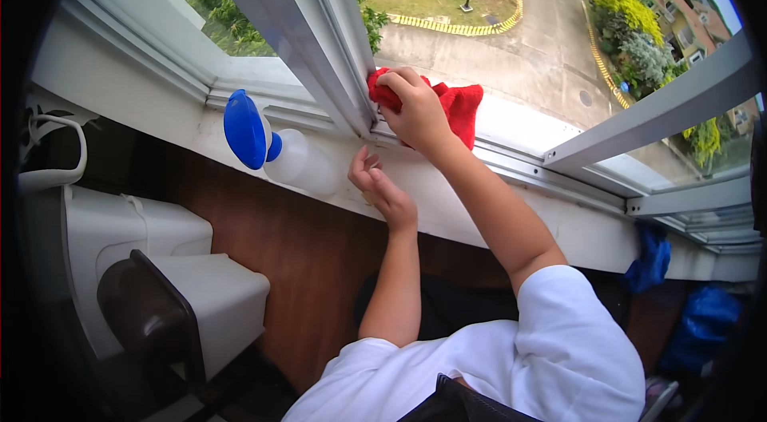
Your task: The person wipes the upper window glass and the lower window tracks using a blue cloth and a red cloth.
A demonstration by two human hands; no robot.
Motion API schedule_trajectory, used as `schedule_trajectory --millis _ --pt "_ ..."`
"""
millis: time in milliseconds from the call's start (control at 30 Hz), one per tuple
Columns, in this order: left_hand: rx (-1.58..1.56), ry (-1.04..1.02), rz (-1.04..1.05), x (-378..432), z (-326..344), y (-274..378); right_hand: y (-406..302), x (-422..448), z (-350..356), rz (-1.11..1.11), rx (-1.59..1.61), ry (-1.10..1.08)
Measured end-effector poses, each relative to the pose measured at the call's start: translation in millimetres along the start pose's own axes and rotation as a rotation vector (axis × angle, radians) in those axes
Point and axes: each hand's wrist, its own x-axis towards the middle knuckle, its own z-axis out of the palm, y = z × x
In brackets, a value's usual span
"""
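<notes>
My right hand [414, 107] grips a bunched red cloth [461, 110] and presses it against the upright edge of the sliding window frame [320, 33], just above the bottom track [509, 161]. Part of the cloth hangs loose to the right of my fingers. Lower and to the left, my left hand [383, 191] hovers over the white window sill [443, 212], fingers curled apart and nothing in them. Beside it on the sill is a translucent white spray bottle [302, 161] with a blue trigger head [245, 128].
White and brown plastic bins [210, 296] stand on the wooden floor [299, 278] at lower left. A blue cloth [650, 257] hangs over the sill at right, above a blue bag-like item [701, 326]. Through the window opening, a street [539, 51] lies far below.
</notes>
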Motion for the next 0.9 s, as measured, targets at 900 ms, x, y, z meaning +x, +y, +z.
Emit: schedule_trajectory --millis 900 --pt "-0.011 0.004 0.027 0.7 -3.2 -0.8 11.5 -26.6 31.5 0.124 -0.141 -0.154"
